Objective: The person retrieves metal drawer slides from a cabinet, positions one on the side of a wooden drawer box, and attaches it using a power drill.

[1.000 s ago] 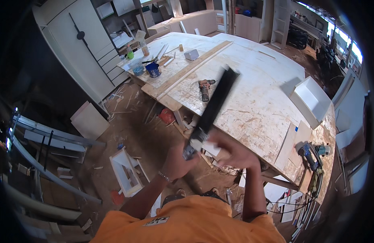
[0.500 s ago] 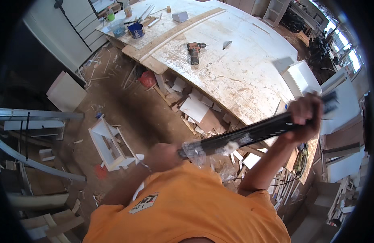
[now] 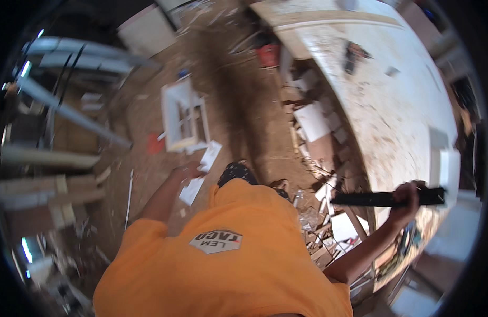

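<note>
My right hand (image 3: 406, 195) is wrapped round a long, narrow black drawer slide (image 3: 368, 199), holding it level above the worktable's near right edge. The slide's far detail is smeared by motion. My left hand (image 3: 189, 170) is lowered at my left side, away from the slide, its fingers loosely stretched and somewhat blurred. Beneath it in the view is a white board strip (image 3: 209, 156) that seems to lie on the floor. Just beyond stands a small white open frame (image 3: 172, 119).
A white worktable (image 3: 397, 113) fills the right, bearing a cordless drill (image 3: 354, 57) and a white box (image 3: 448, 171). Board offcuts (image 3: 312, 122) lie heaped under it, near a red bag (image 3: 268, 55). Long pale metal profiles (image 3: 75, 111) lean at the left.
My left hand has let go of the drawer slide and dropped to the left. My right hand keeps the slide, now lower and more level. The view has swung left and down.
</note>
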Demonstrator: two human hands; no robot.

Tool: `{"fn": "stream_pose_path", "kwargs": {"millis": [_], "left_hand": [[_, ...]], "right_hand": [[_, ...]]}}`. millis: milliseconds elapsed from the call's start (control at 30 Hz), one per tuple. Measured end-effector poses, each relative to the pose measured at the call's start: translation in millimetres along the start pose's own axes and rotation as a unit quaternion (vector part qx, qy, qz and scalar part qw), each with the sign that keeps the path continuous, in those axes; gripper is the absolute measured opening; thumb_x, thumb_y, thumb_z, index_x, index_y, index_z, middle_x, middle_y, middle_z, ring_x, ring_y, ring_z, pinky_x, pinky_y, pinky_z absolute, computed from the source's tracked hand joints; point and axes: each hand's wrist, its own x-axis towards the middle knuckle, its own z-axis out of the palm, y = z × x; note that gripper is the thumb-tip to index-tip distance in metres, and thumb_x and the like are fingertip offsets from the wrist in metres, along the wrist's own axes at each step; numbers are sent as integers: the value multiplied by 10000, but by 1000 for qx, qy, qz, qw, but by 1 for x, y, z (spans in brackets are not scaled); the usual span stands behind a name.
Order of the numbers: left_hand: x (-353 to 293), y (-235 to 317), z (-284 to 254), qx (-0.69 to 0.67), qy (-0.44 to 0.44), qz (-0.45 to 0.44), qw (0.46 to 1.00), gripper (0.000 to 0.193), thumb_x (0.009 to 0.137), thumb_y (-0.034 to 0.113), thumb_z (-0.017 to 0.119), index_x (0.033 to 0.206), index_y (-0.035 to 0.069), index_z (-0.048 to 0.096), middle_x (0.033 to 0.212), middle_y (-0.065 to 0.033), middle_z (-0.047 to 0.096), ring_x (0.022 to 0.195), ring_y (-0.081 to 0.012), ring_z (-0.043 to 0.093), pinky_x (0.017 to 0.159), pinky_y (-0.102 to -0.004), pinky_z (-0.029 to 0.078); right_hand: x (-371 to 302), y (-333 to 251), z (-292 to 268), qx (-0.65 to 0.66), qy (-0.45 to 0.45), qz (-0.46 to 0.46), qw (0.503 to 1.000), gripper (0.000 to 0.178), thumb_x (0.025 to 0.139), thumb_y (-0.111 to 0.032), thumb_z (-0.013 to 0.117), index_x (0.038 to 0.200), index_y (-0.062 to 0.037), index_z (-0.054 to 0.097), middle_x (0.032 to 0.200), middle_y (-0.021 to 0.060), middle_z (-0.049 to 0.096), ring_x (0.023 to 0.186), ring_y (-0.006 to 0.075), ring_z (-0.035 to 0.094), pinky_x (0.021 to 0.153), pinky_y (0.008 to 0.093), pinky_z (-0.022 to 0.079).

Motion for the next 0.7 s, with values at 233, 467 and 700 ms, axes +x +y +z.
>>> {"fn": "stream_pose_path", "kwargs": {"millis": [233,467,700], "left_hand": [[4,7,-58,-377,84,21,922,460,987,257,562,1360,-6,507,1055,-164,732,914,-208,720,839,-342,548],[113,-281,-35,-362,290,-194,864,799,808,461,762,1402,10,473,1151,-217,683,1025,-301,684,899,-371,530],[279,-416,-107,-637,298,-241,669,877,752,495,796,1365,-55,494,1239,-201,650,1151,-281,629,1008,-376,466]], "right_hand": [[-65,260,97,-342,-211,295,867,171,840,-164,610,703,-73,562,565,-4,514,447,97,477,441,268,395],[-197,371,30,-482,-269,452,701,217,823,-211,562,677,-52,554,515,51,515,421,180,534,415,354,425],[-223,297,144,-509,-146,576,623,108,762,17,667,791,-29,574,575,57,542,417,164,519,383,311,396]]}}
